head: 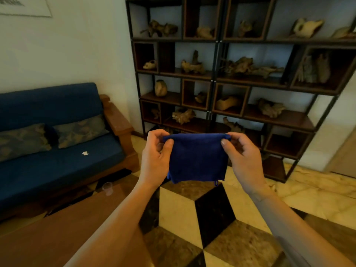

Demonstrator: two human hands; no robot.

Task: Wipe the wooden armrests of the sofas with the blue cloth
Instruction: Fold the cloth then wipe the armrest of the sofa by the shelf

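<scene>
Two hands up front: the left hand (pixel 156 157) and right hand (pixel 243 157) each pinch a top corner of the folded blue cloth (pixel 196 158), hanging in mid-air above the tiled floor. The blue sofa's wooden armrest (pixel 117 118) sits well apart, left.

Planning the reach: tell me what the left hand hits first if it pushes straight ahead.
Probably the dark display shelf: the left hand, pinching the blue cloth, points there, not at the armrest. Depth is unclear.
</scene>
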